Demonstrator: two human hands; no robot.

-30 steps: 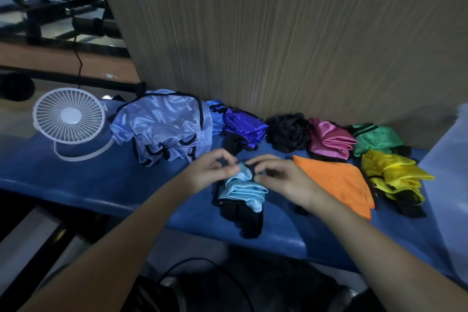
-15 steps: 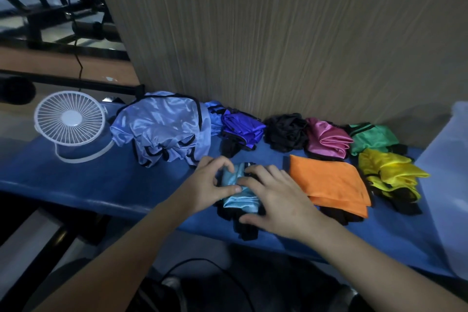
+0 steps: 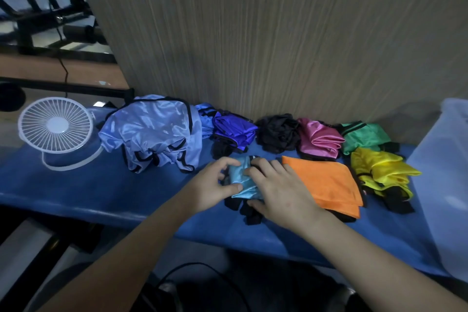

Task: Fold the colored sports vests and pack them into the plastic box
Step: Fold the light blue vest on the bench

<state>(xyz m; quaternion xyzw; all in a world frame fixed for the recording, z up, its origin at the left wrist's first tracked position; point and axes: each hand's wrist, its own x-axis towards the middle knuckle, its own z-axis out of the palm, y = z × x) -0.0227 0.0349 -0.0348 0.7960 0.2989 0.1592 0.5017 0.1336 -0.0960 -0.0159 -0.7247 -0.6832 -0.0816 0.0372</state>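
Observation:
A small light-blue vest (image 3: 240, 180) with black trim lies bunched on the blue bench (image 3: 101, 190). My left hand (image 3: 210, 185) pinches its left side. My right hand (image 3: 281, 192) lies flat on its right half, fingers spread over the cloth. To the right lies a folded orange vest (image 3: 326, 182). Behind are a large pale-blue vest (image 3: 152, 132), a purple vest (image 3: 233, 129), a black vest (image 3: 277, 133), a pink vest (image 3: 319, 139), a green vest (image 3: 364, 135) and a yellow vest (image 3: 379, 170). The translucent plastic box (image 3: 445, 175) stands at the far right.
A white desk fan (image 3: 55, 125) stands on the bench's left end. A wood-grain wall (image 3: 278, 33) rises directly behind the vests. A black cable (image 3: 197, 268) loops on the floor below the bench's front edge.
Both hands lowered the light-blue vest from a raised pinch onto the bench. My right hand went from gripping its top to pressing flat over it.

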